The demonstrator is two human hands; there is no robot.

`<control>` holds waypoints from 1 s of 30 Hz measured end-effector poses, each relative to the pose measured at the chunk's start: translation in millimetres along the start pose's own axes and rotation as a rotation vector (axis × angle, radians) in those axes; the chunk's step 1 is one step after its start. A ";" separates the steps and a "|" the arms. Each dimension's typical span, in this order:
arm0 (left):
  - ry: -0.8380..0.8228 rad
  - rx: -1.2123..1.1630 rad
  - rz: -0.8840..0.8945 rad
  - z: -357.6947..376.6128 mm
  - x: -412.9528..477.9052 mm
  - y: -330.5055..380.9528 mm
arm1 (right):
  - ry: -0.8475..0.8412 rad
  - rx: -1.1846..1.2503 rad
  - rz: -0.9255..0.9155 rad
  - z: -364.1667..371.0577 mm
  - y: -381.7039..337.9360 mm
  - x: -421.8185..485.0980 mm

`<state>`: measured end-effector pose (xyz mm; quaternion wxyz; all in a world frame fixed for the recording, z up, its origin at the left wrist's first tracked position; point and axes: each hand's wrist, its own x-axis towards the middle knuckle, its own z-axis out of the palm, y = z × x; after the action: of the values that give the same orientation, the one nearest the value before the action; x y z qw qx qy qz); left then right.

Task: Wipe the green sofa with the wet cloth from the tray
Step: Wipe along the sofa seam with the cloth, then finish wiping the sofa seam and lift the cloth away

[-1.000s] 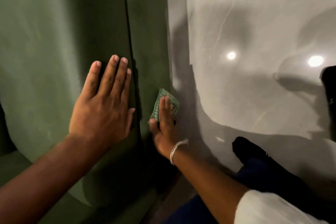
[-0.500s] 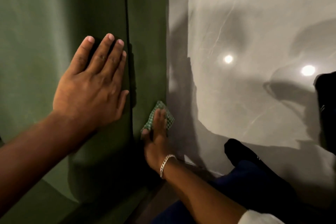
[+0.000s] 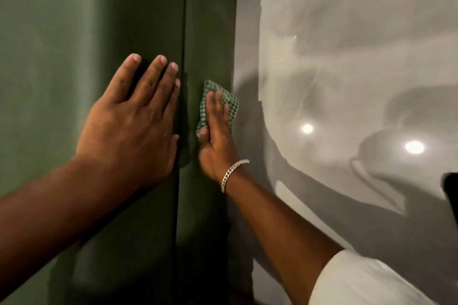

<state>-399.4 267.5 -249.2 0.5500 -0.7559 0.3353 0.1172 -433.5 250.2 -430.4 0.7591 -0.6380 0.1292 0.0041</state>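
The green sofa [image 3: 104,22] fills the left half of the head view, with a dark vertical seam running down its side panel. My left hand [image 3: 133,119] lies flat on the sofa just left of that seam, fingers spread and holding nothing. My right hand [image 3: 216,136], with a silver bracelet on its wrist, presses a green checked cloth [image 3: 231,104] flat against the narrow panel right of the seam. The palm covers most of the cloth; only its top and right edges show. No tray is in view.
A glossy grey marble floor [image 3: 347,69] lies to the right of the sofa and reflects two ceiling lights. A dark object [image 3: 451,193] sits at the right edge. My white sleeve [image 3: 366,282] shows at the bottom right.
My right hand has slid the cloth up the sofa's narrow side panel. The left hand stays flat beside the seam. The view has shifted, so the dark shoe and blue trousers are out of sight.
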 end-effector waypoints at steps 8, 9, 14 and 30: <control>-0.019 -0.106 -0.033 -13.5 41.9 -17.3 | 0.190 -0.033 0.031 -22.2 -5.7 87.8; -0.025 -0.162 -0.048 -16.2 44.2 -16.4 | 0.242 0.001 0.056 -24.5 -7.2 92.8; 0.085 -0.809 -0.220 -41.9 57.1 -15.3 | 0.337 0.107 0.180 -57.7 -45.2 107.0; 0.211 -3.199 -0.597 -245.5 137.7 -251.0 | 0.173 -0.140 -0.208 -224.6 -452.8 187.1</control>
<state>-184.0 34.8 -45.1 0.7733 0.5623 0.2372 -0.1719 -218.1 -81.5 -64.2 0.6951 -0.6973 0.1270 -0.1206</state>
